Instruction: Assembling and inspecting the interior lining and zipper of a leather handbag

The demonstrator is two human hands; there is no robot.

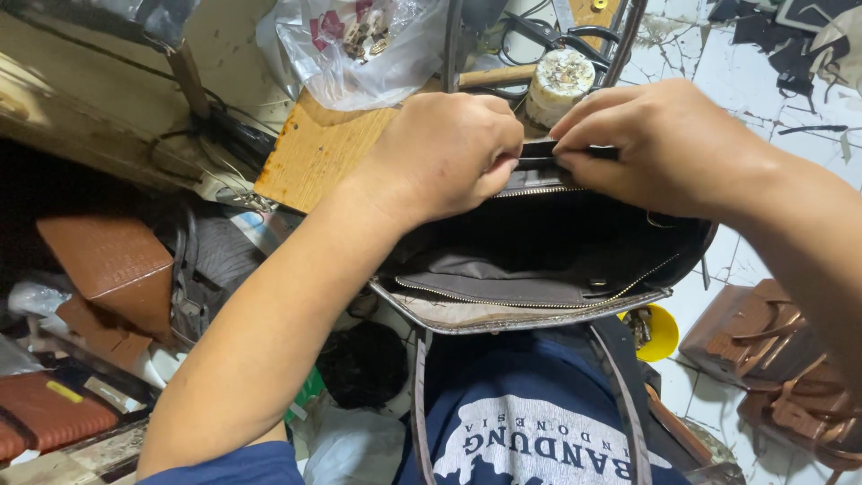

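Handbag [539, 260]: dark, open, held over the lap, far rim by the wooden board's [314, 153] near edge. Left hand [449, 153] and right hand [655, 144]: both pinched shut on the zipper strip [539, 154]. Strip is best kept taut and level.

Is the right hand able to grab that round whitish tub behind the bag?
Probably yes. The right hand pinches the far rim of the open dark bag, and the whitish tub stands just beyond its fingertips with nothing between. It would have to let go first.

Dark brown handbag [539, 310], grey lining; brown textured bag [112, 265]; yellow cup [663, 334].
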